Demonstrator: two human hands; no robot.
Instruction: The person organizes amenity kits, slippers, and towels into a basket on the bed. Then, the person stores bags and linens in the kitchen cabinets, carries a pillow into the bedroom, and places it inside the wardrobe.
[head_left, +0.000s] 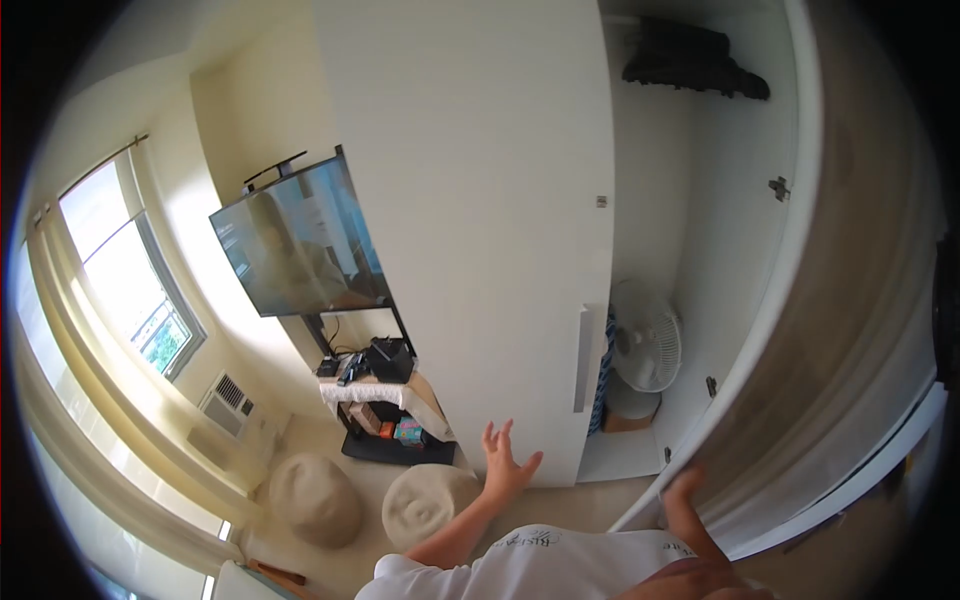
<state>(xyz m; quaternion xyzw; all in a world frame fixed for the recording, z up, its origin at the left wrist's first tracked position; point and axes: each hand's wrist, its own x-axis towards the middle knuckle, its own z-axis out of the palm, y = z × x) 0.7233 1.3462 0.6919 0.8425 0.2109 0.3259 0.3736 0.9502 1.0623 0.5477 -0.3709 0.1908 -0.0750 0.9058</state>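
My left hand is raised with its fingers apart and nothing in it, before the lower part of the white closet door. That door's white handle is to the right of the hand, not touched. My right hand is at the lower edge of the open closet door on the right; its fingers are partly hidden. Inside the open closet, a white fan stands low down and a dark item lies high up.
A television on a stand, with a shelf of small items below, is at the left. Two round beige poufs sit on the floor. Curtains and a window are at the far left.
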